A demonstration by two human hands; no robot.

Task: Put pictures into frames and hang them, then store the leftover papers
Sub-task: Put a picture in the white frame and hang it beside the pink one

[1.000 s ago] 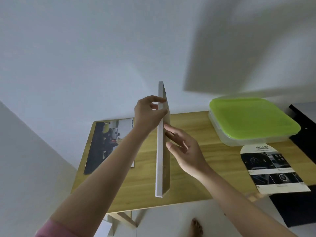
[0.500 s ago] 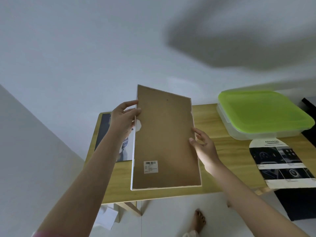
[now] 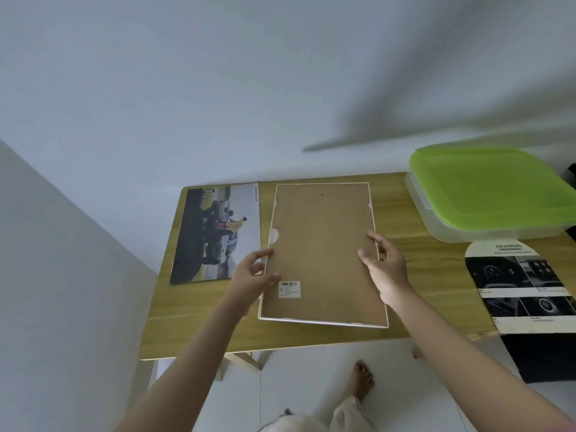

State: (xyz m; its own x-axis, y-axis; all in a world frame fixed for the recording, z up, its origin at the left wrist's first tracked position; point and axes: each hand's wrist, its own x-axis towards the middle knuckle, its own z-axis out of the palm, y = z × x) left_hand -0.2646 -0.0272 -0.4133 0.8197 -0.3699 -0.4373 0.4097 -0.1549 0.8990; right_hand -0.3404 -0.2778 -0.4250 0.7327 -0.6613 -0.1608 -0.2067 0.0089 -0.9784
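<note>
A white picture frame (image 3: 321, 244) lies face down on the wooden table (image 3: 414, 285), its brown backing board up, with a barcode sticker near the front left. My left hand (image 3: 252, 282) grips the frame's left edge, thumb on the backing. My right hand (image 3: 385, 269) holds the right edge, fingers on the board. A car picture (image 3: 215, 232) lies flat to the left of the frame. A second printed sheet (image 3: 517, 285) with car interior photos lies at the right and hangs over the front edge.
A clear plastic box with a green lid (image 3: 489, 191) stands at the table's back right. A white wall rises behind the table and at the left. My bare foot (image 3: 361, 380) is on the white floor below the table's front edge.
The frame was upright and edge-on, then turned back-side toward me. Now it lies flat and face down on the table, both hands still on its sides.
</note>
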